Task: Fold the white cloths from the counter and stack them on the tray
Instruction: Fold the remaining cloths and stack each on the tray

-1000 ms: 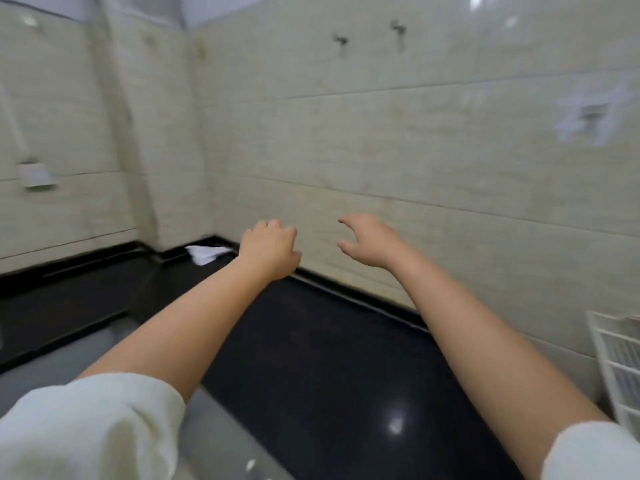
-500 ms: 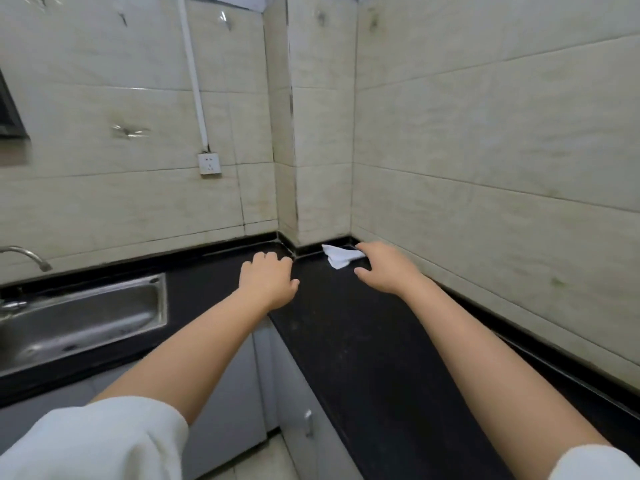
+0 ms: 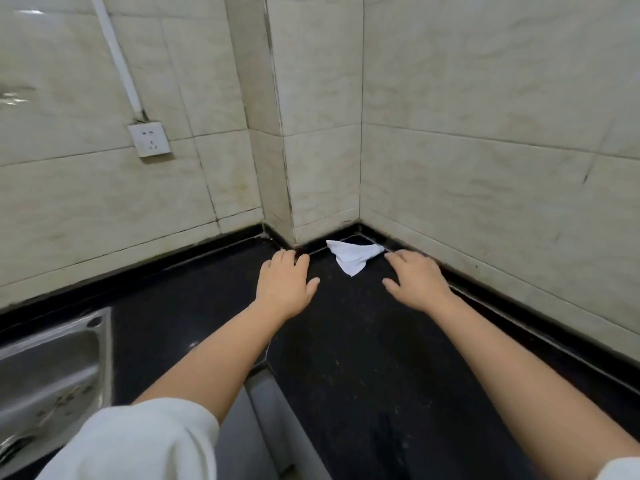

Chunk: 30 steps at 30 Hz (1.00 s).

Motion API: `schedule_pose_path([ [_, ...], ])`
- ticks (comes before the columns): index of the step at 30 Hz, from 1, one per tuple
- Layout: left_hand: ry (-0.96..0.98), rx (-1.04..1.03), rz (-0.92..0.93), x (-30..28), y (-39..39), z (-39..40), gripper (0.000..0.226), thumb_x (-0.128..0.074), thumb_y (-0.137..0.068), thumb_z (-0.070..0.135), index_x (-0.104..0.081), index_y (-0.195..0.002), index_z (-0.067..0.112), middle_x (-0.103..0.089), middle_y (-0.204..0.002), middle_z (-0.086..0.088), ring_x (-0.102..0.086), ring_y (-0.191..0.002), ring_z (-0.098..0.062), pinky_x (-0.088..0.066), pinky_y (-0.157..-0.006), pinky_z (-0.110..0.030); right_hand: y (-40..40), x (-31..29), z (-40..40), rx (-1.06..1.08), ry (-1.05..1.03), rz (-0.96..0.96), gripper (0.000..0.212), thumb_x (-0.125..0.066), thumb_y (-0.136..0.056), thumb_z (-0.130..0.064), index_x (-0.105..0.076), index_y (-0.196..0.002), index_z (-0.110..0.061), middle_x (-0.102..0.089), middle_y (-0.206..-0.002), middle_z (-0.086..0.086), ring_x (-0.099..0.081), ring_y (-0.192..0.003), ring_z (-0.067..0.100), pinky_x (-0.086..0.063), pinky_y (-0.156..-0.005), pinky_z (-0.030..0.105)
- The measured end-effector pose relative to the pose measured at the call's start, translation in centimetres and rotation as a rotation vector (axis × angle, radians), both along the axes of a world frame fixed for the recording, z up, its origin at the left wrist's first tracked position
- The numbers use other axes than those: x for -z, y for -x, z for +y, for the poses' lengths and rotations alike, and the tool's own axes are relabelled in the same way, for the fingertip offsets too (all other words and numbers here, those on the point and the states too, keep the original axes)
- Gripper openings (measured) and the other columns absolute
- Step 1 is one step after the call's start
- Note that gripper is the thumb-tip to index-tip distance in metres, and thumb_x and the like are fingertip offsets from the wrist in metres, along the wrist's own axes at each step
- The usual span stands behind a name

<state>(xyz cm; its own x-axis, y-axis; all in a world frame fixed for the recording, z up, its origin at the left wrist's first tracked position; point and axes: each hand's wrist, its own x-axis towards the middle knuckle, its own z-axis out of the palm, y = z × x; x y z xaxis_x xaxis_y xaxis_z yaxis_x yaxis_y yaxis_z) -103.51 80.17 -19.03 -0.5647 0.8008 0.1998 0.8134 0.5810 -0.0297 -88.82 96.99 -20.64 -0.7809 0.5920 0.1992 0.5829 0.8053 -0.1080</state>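
Reaching into the far corner of the black counter (image 3: pixel 363 341), both hands are empty with fingers spread: the left hand (image 3: pixel 284 285) short of the crumpled white cloth (image 3: pixel 351 256), the right hand (image 3: pixel 414 282) just beside it. The cloth lies bunched against the tiled wall. Pinching two separate corners would probably serve best, lifting it clear before spreading it flat to fold. No tray is in view.

Glossy, seemingly stone counter (image 3: pixel 363 358); brushed-metal sink (image 3: pixel 52 368)
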Motion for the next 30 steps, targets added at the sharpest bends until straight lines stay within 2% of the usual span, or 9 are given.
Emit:
schedule_pose_path([
  [5,0.059,0.125,-0.059,5.7,10.6,6.7,0.054,-0.038,-0.095,0.043,-0.034,-0.138,0.011,-0.036,-0.143,-0.013,-0.029,-0.136,-0.028,-0.027,-0.111,-0.039,9.1,5.0,4.6,0.11,0.087,-0.089,0.05,-0.048,-0.089,-0.033,-0.038,-0.134,-0.012,-0.045,-0.137,0.009,-0.04,-0.128,0.027,-0.036,-0.104,0.041],
  [10,0.172,0.213,-0.182,11.0,20.5,12.8,0.055,-0.037,-0.096,0.042,-0.03,-0.14,0.011,-0.03,-0.148,-0.014,-0.019,-0.142,-0.03,-0.018,-0.117,-0.04,18.2,8.5,9.5,0.217,0.166,-0.116,0.045,-0.049,-0.089,-0.03,-0.042,-0.129,-0.01,-0.049,-0.132,0.009,-0.045,-0.123,0.027,-0.039,-0.099,0.039],
  [17,0.276,0.298,-0.334,17.4,28.3,19.0,0.056,-0.034,-0.097,0.041,-0.024,-0.144,0.012,-0.022,-0.152,-0.013,-0.013,-0.144,-0.029,-0.014,-0.118,-0.041,26.8,14.6,17.6,0.32,0.236,-0.233,0.042,-0.047,-0.09,-0.026,-0.044,-0.127,-0.007,-0.052,-0.128,0.013,-0.048,-0.116,0.031,-0.041,-0.092,0.039],
  [20,0.267,0.312,-0.352,18.9,30.5,20.4,0.056,-0.033,-0.097,0.041,-0.023,-0.144,0.013,-0.022,-0.153,-0.013,-0.012,-0.144,-0.029,-0.014,-0.118,-0.04,30.3,16.4,20.7,0.355,0.273,-0.231,0.051,-0.046,-0.091,-0.025,-0.033,-0.136,-0.006,-0.039,-0.141,0.014,-0.037,-0.129,0.03,-0.035,-0.102,0.043],
  [23,0.276,0.338,-0.362,20.0,32.3,21.4,0.057,-0.031,-0.098,0.042,-0.019,-0.146,0.014,-0.018,-0.154,-0.011,-0.01,-0.145,-0.028,-0.013,-0.118,-0.04,32.9,18.2,23.6,0.399,0.32,-0.209,0.056,-0.046,-0.092,-0.024,-0.024,-0.142,-0.01,-0.03,-0.148,0.009,-0.023,-0.139,0.026,-0.022,-0.111,0.049],
  [25,0.283,0.352,-0.38,20.7,33.1,21.7,0.057,-0.031,-0.098,0.041,-0.017,-0.146,0.015,-0.015,-0.155,-0.01,-0.008,-0.145,-0.027,-0.012,-0.119,-0.039,33.4,18.9,24.6,0.438,0.308,-0.295,0.042,-0.043,-0.092,-0.02,-0.041,-0.133,-0.01,-0.048,-0.134,0.011,-0.036,-0.131,0.027,-0.025,-0.109,0.044],
  [27,0.284,0.358,-0.403,21.2,33.3,21.7,0.056,-0.031,-0.098,0.04,-0.017,-0.147,0.015,-0.015,-0.156,-0.01,-0.008,-0.145,-0.026,-0.012,-0.119,-0.039,33.0,19.3,24.5,0.463,0.288,-0.274,0.03,-0.039,-0.094,-0.017,-0.061,-0.111,-0.007,-0.061,-0.102,0.013,-0.05,-0.115,0.029,-0.025,-0.106,0.039],
  [28,0.281,0.361,-0.416,21.4,33.3,21.9,0.056,-0.031,-0.098,0.04,-0.017,-0.146,0.015,-0.016,-0.155,-0.01,-0.009,-0.145,-0.026,-0.013,-0.119,-0.038,32.3,19.3,24.1,0.445,0.279,-0.234,0.028,-0.039,-0.094,-0.015,-0.066,-0.1,-0.007,-0.058,-0.086,0.01,-0.054,-0.107,0.03,-0.022,-0.107,0.039],
  [30,0.247,0.375,-0.451,21.5,32.8,22.5,0.055,-0.032,-0.098,0.039,-0.019,-0.146,0.016,-0.018,-0.155,-0.008,-0.013,-0.144,-0.025,-0.016,-0.118,-0.036,30.4,19.1,22.6,0.357,0.258,-0.163,0.026,-0.043,-0.091,-0.012,-0.066,-0.08,-0.009,-0.054,-0.073,0.005,-0.056,-0.09,0.029,-0.025,-0.108,0.042],
])
